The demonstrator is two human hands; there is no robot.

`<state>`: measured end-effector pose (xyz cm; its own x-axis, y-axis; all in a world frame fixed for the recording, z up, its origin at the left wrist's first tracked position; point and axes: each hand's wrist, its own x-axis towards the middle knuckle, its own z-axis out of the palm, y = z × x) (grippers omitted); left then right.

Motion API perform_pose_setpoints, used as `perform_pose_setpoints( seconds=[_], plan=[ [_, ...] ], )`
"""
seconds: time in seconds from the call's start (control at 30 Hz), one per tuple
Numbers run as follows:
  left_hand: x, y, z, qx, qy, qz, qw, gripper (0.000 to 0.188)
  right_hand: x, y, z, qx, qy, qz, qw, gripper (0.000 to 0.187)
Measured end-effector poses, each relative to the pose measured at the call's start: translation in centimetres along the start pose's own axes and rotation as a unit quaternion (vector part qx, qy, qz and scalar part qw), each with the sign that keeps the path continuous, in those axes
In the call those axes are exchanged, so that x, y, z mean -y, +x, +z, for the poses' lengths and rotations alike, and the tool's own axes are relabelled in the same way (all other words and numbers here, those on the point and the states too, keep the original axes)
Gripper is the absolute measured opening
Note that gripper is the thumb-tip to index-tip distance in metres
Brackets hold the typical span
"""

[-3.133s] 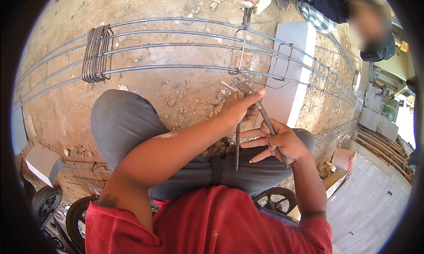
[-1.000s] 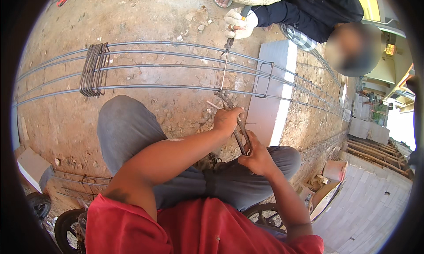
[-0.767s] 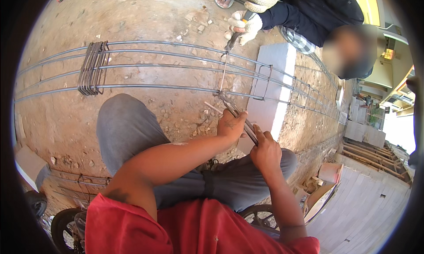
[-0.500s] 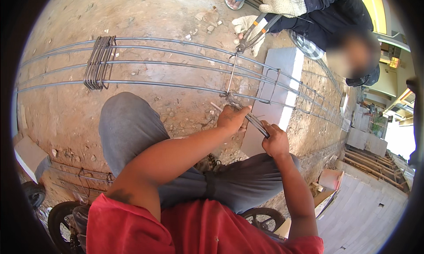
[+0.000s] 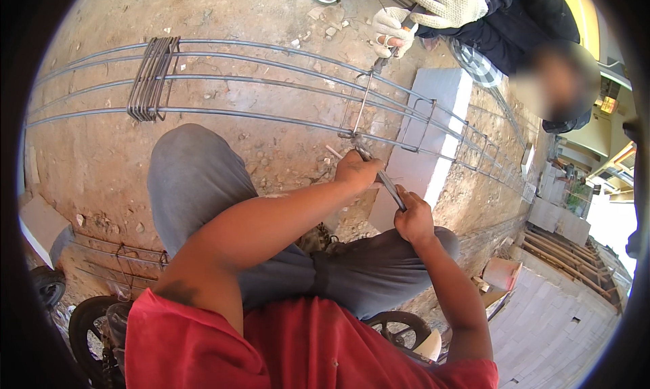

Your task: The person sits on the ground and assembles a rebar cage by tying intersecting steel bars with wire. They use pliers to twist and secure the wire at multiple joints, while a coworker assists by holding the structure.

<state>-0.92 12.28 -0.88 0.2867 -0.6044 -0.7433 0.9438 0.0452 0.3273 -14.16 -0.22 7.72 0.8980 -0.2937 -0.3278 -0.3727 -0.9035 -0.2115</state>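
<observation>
— Beyond the left hand [image 5: 359,172] and the right hand [image 5: 414,218], four long steel bars [image 5: 237,113] sweep right across!
— Four it is. Next in size?
— One pale grey block [image 5: 416,167], just past the right hand, the bars crossing over it. Then one stack of hoops [image 5: 154,79], well out to the left of both hands, packed too tight for me to count.
— And across the bars?
— Two gloved hands of a co-worker [image 5: 452,6], beyond the left hand, with one dark tool [image 5: 380,64] reaching to the far bar.
— Bring us closer in!
— One pair of long-handled pliers [image 5: 391,189], and one single hoop [image 5: 363,102] just beyond the left hand, set across the bars. Smallest, one thin pale stick [image 5: 332,150], poking out left of the left hand.
— So where are those pliers?
— Right in both fists! The left hand is wrapped round them close behind the head; the right hand, nearer the body, is clenched on the handle ends.
— And the handles?
— Close together!
— Which way do they point?
— Away from the body and leftward. The long axis slants from the right hand, through the left hand, up to the head at the hoop's near end. Whether it bites on anything there, I can't tell.
</observation>
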Motion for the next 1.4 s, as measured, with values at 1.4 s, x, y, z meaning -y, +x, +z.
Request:
perform_pose_setpoints(
  seconds=[1.4],
  plan=[
    [-1.0, -0.1, -0.8, 0.034, 0.592, 0.675, 0.439, 0.033, 4.6, 6.9, -11.7, 0.456, 0.485, 0.291, 0.687, 0.053]
  ],
)
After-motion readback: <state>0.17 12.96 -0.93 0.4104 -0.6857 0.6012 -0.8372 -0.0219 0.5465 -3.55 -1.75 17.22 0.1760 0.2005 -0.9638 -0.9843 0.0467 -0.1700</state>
